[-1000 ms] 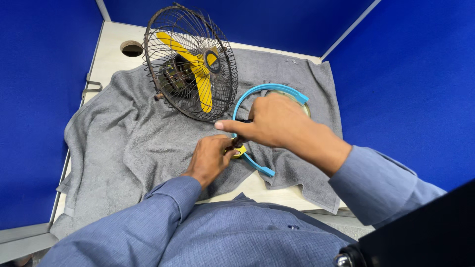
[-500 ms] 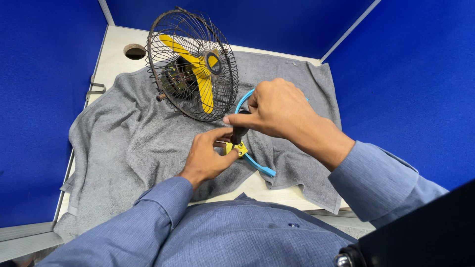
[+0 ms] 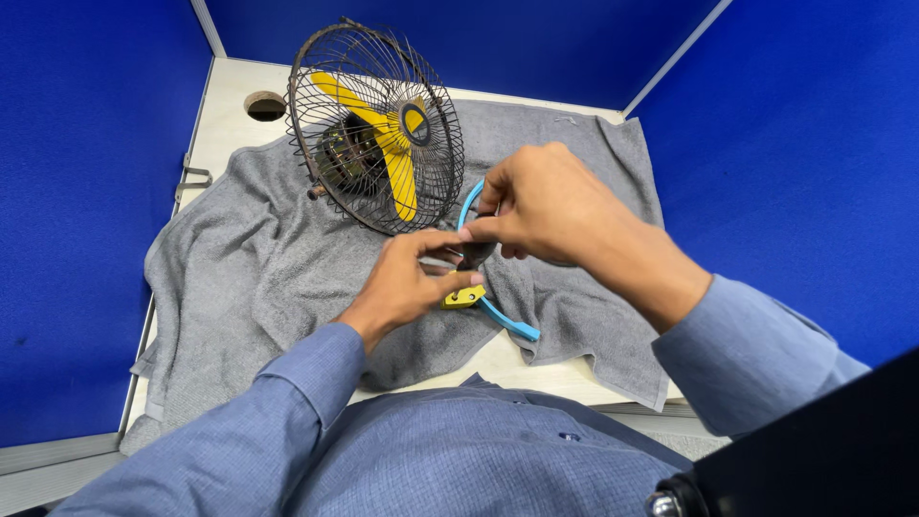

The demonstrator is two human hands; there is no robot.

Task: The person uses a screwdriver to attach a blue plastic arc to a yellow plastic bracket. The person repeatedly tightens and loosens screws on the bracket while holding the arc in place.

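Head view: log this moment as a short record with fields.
Surface: grey towel on a pale desk
Fan: black wire-cage fan with yellow blades, tilted on the towel
Left hand: fingers by a yellow clip
Right hand: pinching a small dark part
Blue ring: curved, under both hands
Surround: blue partition walls

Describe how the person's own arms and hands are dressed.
Both arms wear long, light blue-grey shirt sleeves, loosely creased and ending at the wrists. The left hand and right hand are bare: no gloves, and no rings or watch are visible. The shirt front shows small buttons.
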